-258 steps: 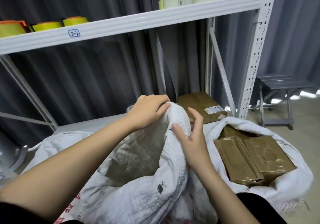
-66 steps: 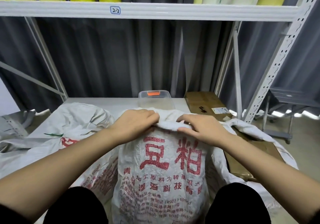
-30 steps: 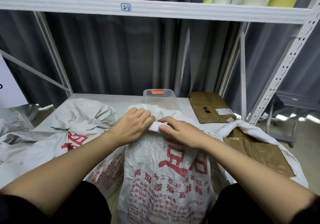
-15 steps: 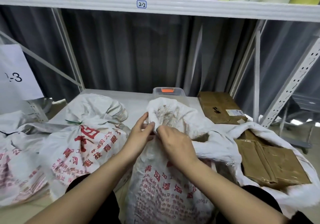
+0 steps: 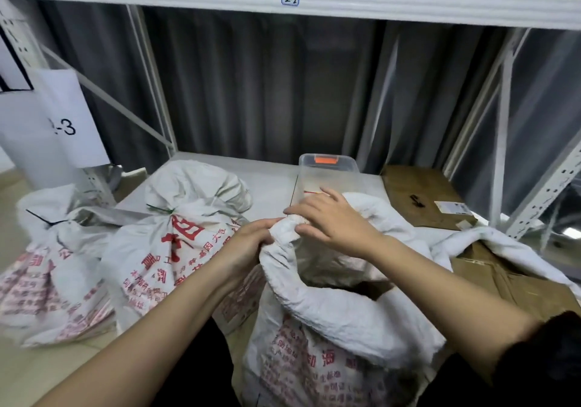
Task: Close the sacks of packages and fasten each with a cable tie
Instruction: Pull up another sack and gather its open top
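A white woven sack [image 5: 339, 337] with red print stands between my knees, its mouth still gaping. My left hand [image 5: 248, 246] grips a bunched fold of the sack's rim at the left side. My right hand [image 5: 333, 221] lies over the same fold, thumb and fingers pinching the cloth. To the left lies a tied sack [image 5: 163, 249] with a green cable tie [image 5: 158, 209] round its neck. Further left another closed sack [image 5: 47, 274] carries a black tie [image 5: 44, 219]. At the right an open sack [image 5: 503, 243] shows brown packages [image 5: 503, 280].
A clear plastic box [image 5: 328, 173] with an orange latch sits on the low white shelf [image 5: 270, 186] behind my hands. A flat brown carton [image 5: 421, 195] lies to its right. White rack uprights [image 5: 544, 192] stand at right; an upper shelf [image 5: 283, 0] holds tape rolls.
Both hands have gathered the sack's rim from spread apart into one bunch at the left. The view has swung left, showing the tied sacks.
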